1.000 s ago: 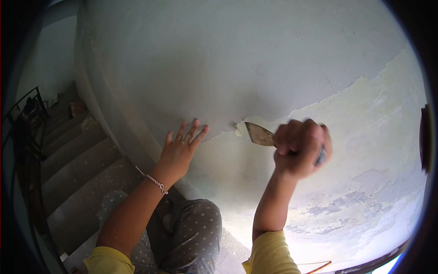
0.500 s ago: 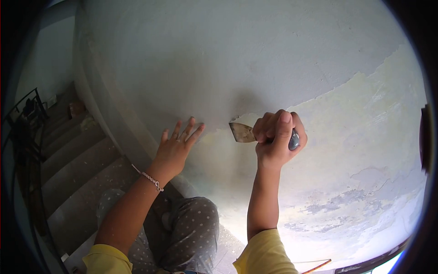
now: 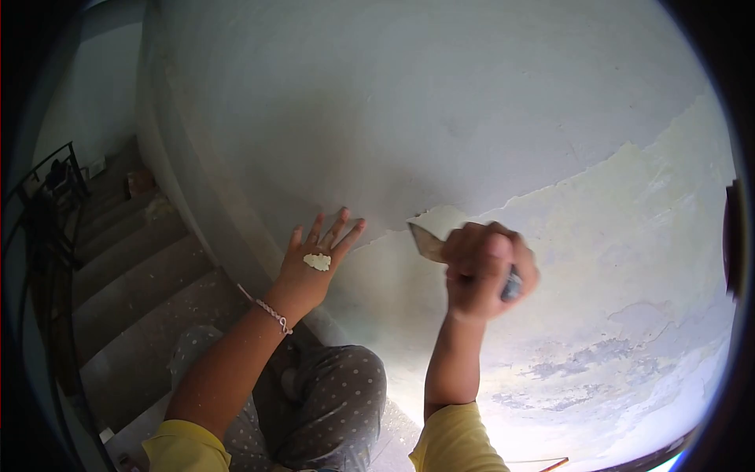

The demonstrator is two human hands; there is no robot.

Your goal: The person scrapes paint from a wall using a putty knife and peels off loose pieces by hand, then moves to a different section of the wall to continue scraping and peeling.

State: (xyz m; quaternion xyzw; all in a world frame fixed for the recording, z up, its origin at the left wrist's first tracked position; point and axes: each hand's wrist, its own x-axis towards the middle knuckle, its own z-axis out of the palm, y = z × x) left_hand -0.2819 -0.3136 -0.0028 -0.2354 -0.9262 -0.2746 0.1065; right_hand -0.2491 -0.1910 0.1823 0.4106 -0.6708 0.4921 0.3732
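My right hand (image 3: 489,271) is wrapped round the dark handle of a scraper (image 3: 427,242), its flat metal blade pointing left, close to the peeling paint edge on the wall (image 3: 377,102). Slightly blurred, that hand sits over the exposed pale yellowish patch (image 3: 566,259). To its left, my left hand (image 3: 311,271) lies with spread fingers, fingertips at the wall just below the grey paint. A pale paint flake (image 3: 318,262) rests on the back of it. A braided bracelet (image 3: 273,316) circles my left wrist.
Stairs (image 3: 141,291) run up on the left, beside a dark metal railing (image 3: 51,169). My bent knee in dotted trousers (image 3: 338,401) is below my hands, near the wall's foot. An orange-tipped thin stick (image 3: 555,464) shows at the bottom right.
A paint flake has come to lie on the back of my left hand. The scraper has shifted slightly right and down, its blade tilted more, and more bare patch shows near it.
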